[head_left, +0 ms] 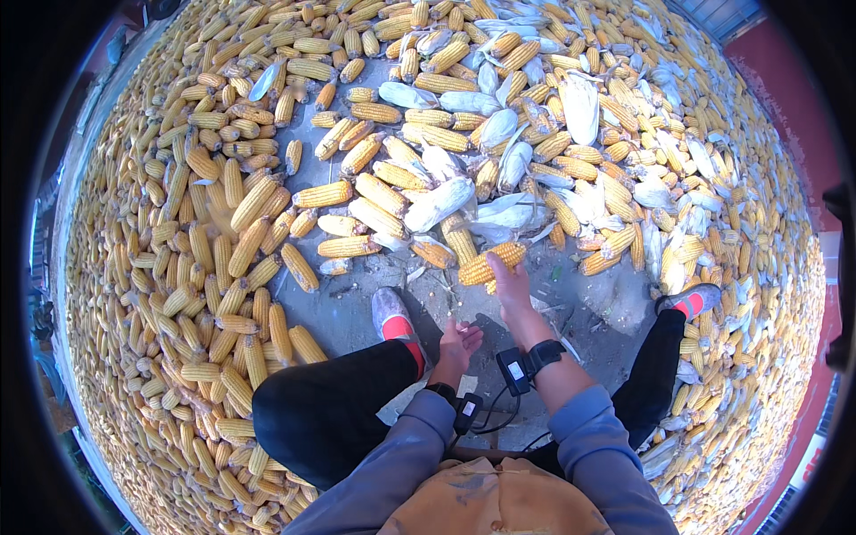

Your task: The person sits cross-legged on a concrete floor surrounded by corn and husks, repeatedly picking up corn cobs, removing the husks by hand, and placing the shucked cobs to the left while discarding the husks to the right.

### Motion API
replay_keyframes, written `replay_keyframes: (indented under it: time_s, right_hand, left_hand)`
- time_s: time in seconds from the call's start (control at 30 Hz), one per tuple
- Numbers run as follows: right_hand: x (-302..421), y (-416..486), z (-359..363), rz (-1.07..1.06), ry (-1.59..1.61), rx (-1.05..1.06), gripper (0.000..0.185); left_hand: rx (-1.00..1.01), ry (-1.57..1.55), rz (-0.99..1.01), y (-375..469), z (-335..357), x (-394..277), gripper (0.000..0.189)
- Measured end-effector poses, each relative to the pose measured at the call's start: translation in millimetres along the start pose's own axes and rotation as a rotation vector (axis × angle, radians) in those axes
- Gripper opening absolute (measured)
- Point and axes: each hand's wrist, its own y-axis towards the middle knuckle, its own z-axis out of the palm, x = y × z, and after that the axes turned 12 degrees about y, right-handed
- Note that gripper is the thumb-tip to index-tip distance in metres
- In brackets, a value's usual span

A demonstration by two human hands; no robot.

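Note:
My right hand (513, 292) is closed around a husked ear of corn (483, 266), the thumb over its near side and the ear lying nearly crosswise. Lower and to the left, my left hand (461, 342) hovers over the concrete floor with its fingers loosely apart and no ear in it. Just beyond the held ear, another bare ear (457, 239) lies against a heap of mixed ears. In that heap a pale husk-covered ear (439, 204) rests on bare ones. A blurred yellow shape (221, 208) shows over the left-hand pile; I cannot tell exactly what it is.
Bare ears (200, 321) pile up along the left. On the right, ears mix with loose dry husks (659, 194). My shoes (389, 307) stand at either side of the dusty concrete floor (602, 301). A cable (500, 422) hangs between my wrist devices. A red wall (769, 87) rises far right.

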Motion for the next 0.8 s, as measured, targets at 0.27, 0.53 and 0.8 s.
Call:
replay_keyframes:
  time_s: [0.27, 0.53, 0.8]
  right_hand:
    - [5.8, -3.5, 175.3, -0.298, -0.792, 0.839, 0.066]
    - [-4.3, 131.9, 126.0, -0.895, -1.712, 0.447, 0.024]
    - [-8.5, 113.9, 52.5, -0.599, -1.736, 0.438, 0.056]
  left_hand:
    - [0.100, -0.097, 0.171, 4.3, -8.5, -5.1, 0.045]
    - [-0.001, -0.037, -0.055, 20.7, -19.7, -4.7, 0.043]
    - [-0.038, -0.014, -0.033, 19.9, -20.4, -7.8, 0.039]
